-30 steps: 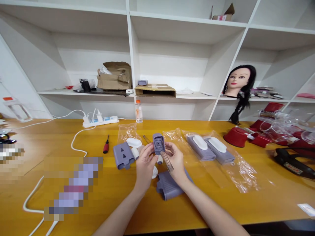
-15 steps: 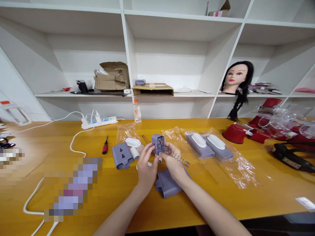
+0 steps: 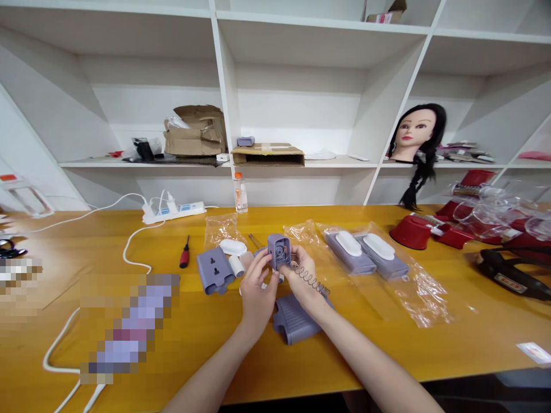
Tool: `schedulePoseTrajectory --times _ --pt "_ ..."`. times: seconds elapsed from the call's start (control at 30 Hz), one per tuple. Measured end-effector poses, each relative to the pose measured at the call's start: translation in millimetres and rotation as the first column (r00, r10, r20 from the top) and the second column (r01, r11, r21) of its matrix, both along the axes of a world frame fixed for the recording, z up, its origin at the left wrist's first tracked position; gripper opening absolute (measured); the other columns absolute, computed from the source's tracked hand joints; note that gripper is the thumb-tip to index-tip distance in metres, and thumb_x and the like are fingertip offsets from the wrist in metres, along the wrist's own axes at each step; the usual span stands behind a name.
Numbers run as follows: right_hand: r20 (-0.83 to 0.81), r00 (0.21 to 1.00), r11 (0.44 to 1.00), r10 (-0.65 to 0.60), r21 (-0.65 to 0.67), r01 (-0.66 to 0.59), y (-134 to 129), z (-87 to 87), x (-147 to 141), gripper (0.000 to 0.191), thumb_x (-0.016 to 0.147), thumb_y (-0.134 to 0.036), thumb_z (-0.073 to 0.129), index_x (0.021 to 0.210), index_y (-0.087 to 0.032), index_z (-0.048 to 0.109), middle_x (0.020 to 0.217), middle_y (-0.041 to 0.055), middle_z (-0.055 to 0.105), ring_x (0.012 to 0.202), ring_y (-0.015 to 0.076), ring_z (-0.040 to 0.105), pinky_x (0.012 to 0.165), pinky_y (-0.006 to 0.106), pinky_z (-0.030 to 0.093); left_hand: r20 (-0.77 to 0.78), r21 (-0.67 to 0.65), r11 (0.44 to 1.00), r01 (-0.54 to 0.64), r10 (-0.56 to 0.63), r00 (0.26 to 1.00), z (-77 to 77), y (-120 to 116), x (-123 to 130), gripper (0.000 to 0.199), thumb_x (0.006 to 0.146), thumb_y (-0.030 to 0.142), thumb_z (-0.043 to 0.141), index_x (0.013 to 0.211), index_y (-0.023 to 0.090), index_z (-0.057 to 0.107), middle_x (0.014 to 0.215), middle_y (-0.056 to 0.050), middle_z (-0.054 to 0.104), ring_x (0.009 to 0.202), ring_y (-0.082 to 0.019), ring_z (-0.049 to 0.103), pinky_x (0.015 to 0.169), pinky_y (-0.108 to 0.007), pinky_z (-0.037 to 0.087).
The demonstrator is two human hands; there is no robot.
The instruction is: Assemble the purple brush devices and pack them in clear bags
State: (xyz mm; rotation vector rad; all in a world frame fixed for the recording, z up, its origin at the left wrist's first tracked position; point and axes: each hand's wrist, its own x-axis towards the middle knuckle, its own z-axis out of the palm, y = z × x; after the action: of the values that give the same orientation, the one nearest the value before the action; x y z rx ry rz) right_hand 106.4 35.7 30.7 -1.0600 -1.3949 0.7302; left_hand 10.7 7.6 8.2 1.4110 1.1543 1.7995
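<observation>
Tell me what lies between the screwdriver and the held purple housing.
The head view shows a slotted purple casing, white oval piece, white cylinder, pinkish piece and left hand.

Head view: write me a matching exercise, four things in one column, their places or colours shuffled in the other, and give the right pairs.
Things:
1. Screwdriver
2. Purple housing
3. Mannequin head
4. Power strip

Places or colours:
A. Up on a shelf
B. White, at the back of the table
C. Between the left hand and the right hand, its open side showing
D. Red and black

Right pairs: 1-D; 2-C; 3-A; 4-B
</observation>
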Motion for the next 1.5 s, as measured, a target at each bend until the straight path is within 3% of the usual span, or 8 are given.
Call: schedulePoseTrajectory --times 0.13,0.33,0.57,0.77,0.97,1.23,1.5 --pt "0.047 0.999 1.0 -0.021 -0.009 0.021 3.2 -0.7 2.2 0.024 0.061 -0.018 0.058 0.085 -0.02 0.057 0.082 0.0027 0.065 0.076 0.0186 0.059 0.072 0.031 0.046 0.063 -0.068 0.997 0.034 -0.03 0.998 3.9 2.5 -0.4 0.031 0.069 0.017 0.057 0.1 0.019 0.055 0.119 -0.01 0.053 0.106 -0.021 0.053 0.082 -0.034 0.048" --pt "0.195 0.98 0.997 0.048 0.049 -0.059 -3.6 4.5 2.7 0.025 0.068 -0.021 0.055 0.093 -0.019 0.056 0.086 0.0053 0.065 0.076 0.0191 0.059 0.069 0.031 0.046 0.308 -0.1 0.987 0.125 -0.089 0.947 11.0 9.2 -4.8 0.036 0.062 0.012 0.059 0.094 0.018 0.043 0.102 -0.008 0.058 0.084 -0.014 0.06 0.076 -0.03 0.048" --pt "0.221 0.975 0.997 -0.009 0.081 -0.009 -0.9 4.9 5.5 0.036 0.064 -0.013 0.051 0.099 -0.021 0.052 0.091 0.0049 0.064 0.08 0.0183 0.059 0.07 0.029 0.045 0.389 -0.172 0.956 0.239 -0.157 0.908 10.9 11.0 -8.9 0.041 0.062 0.014 0.057 0.101 0.015 0.046 0.096 -0.008 0.061 0.086 -0.017 0.061 0.079 -0.031 0.046" --pt "0.353 0.936 0.997 -0.014 0.073 -0.013 3.4 8.7 8.2 0.03 0.061 -0.011 0.048 0.087 -0.021 0.059 0.073 0.0017 0.065 0.067 0.0177 0.057 0.063 0.025 0.042 0.306 -0.137 0.961 0.241 -0.19 0.933 12.0 7.4 -6.2 0.042 0.062 0.011 0.055 0.103 0.015 0.046 0.096 -0.008 0.062 0.086 -0.016 0.06 0.076 -0.029 0.047" --pt "0.527 0.85 0.998 -0.005 0.058 -0.03 -1.6 16.4 8.8 0.021 0.066 -0.012 0.043 0.078 -0.017 0.059 0.068 0.0022 0.063 0.06 0.014 0.053 0.059 0.022 0.039 0.245 -0.13 0.964 0.231 -0.194 0.95 9.7 5.3 -5.0 0.042 0.065 0.011 0.054 0.106 0.015 0.045 0.099 -0.009 0.061 0.09 -0.017 0.059 0.075 -0.028 0.047" --pt "0.495 0.869 0.999 -0.011 0.048 -0.015 1.8 13.6 8.5 0.02 0.066 -0.014 0.045 0.081 -0.015 0.059 0.071 0.0034 0.063 0.064 0.0149 0.054 0.061 0.022 0.04 0.246 -0.134 0.965 0.227 -0.189 0.951 8.5 6.9 -5.8 0.042 0.066 0.012 0.055 0.107 0.015 0.046 0.102 -0.01 0.061 0.092 -0.018 0.059 0.079 -0.029 0.046" --pt "0.372 0.922 0.993 0.104 0.021 -0.12 -1.5 14.4 8.2 0.033 0.067 -0.011 0.046 0.095 -0.017 0.062 0.078 0.0031 0.066 0.071 0.0164 0.056 0.065 0.025 0.045 0.277 -0.129 0.969 0.21 -0.168 0.946 11.8 8.8 -8.2 0.041 0.062 0.012 0.055 0.103 0.014 0.047 0.098 -0.01 0.063 0.09 -0.018 0.06 0.081 -0.031 0.046"
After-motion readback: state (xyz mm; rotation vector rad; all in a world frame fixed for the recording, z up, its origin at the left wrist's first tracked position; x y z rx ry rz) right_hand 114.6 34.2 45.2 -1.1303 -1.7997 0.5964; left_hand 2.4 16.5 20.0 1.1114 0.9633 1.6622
